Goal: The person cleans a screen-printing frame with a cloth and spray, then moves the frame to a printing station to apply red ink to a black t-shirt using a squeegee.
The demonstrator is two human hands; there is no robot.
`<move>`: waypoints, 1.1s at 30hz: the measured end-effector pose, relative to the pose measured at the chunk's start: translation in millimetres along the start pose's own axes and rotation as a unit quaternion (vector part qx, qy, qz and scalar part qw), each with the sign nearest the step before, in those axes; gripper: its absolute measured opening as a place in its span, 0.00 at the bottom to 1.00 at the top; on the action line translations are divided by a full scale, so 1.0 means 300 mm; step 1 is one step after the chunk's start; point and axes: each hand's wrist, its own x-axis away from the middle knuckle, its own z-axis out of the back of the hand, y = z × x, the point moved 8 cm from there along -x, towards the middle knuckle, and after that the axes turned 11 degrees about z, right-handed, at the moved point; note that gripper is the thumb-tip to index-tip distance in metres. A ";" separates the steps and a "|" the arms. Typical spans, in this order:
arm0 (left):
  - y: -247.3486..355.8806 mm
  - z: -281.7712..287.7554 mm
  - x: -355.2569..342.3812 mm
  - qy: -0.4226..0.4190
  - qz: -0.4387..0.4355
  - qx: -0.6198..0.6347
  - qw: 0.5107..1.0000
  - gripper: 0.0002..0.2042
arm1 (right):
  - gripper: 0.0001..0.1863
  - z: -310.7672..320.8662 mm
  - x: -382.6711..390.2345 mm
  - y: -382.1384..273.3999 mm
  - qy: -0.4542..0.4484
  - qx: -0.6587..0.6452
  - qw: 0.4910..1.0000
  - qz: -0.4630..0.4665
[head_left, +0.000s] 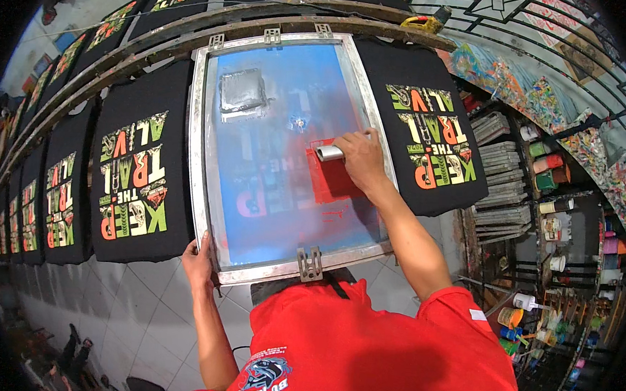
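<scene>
Red shirt (389, 351) is filling the foreground; right hand (362, 158) is gripping the squeegee (328, 153) crosswise on the screen (258, 156), left hand (198, 261) clasping the frame's (199, 131) near-left edge.

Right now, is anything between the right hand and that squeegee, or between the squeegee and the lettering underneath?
The right hand grips the squeegee directly; the blue screen mesh lies between that tool and the faint lettering beneath.

1 yellow tool (428, 22) near a black grille (498, 4), grey panels (501, 189) beside colourful containers (548, 163), pale floor tiles (145, 303)
</scene>
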 end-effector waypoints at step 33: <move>0.065 0.001 0.004 -0.047 -0.089 -0.031 0.994 0.17 | 0.33 0.096 0.425 0.239 0.286 -0.581 0.609 -0.458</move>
